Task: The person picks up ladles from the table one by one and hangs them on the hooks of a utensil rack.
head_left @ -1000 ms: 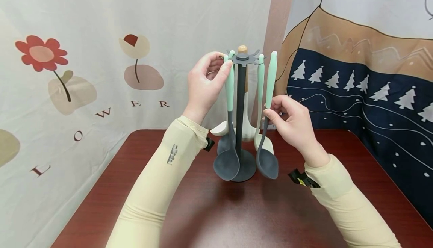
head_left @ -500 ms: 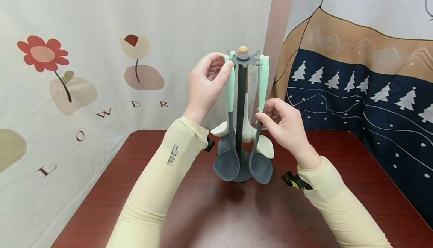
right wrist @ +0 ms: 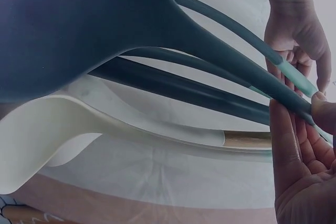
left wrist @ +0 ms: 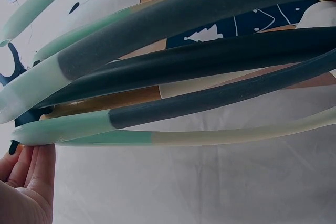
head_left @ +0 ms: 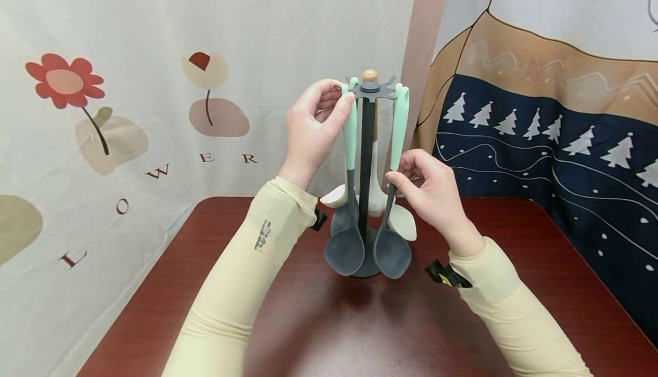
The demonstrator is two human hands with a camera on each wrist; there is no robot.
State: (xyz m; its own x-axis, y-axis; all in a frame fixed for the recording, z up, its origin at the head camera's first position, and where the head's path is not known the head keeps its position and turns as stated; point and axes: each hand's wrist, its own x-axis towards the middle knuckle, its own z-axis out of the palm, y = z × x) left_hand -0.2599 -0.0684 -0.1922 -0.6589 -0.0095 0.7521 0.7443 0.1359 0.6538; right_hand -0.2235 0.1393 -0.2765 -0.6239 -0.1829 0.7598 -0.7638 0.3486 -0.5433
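Note:
A dark grey utensil rack (head_left: pixel 367 154) stands upright on the table, with a hooked top (head_left: pixel 370 89). My left hand (head_left: pixel 315 128) pinches a hook arm at its upper left, beside the green handle of a rounded grey ladle (head_left: pixel 344 251); the left wrist view has these fingers (left wrist: pixel 39 169) under the hook tip. My right hand (head_left: pixel 432 197) pinches the neck of a dark grey cooking spoon (head_left: pixel 393 254) just below its mint handle (head_left: pixel 399 128). The handle's top is at a right-hand hook; whether it hangs there I cannot tell. In the right wrist view the spoon's head (right wrist: pixel 89 24) looms close.
White-headed utensils (head_left: pixel 403 223) hang behind, one with a wooden handle (head_left: pixel 369 75). Another grey head (head_left: pixel 340 220) sits behind the ladle. The red-brown table (head_left: pixel 329 331) runs back to a printed cloth (head_left: pixel 288 34).
My right hand has brought the spoon left and in against the rack, its handle top now lower and level with the hooks. The left hand has stayed put.

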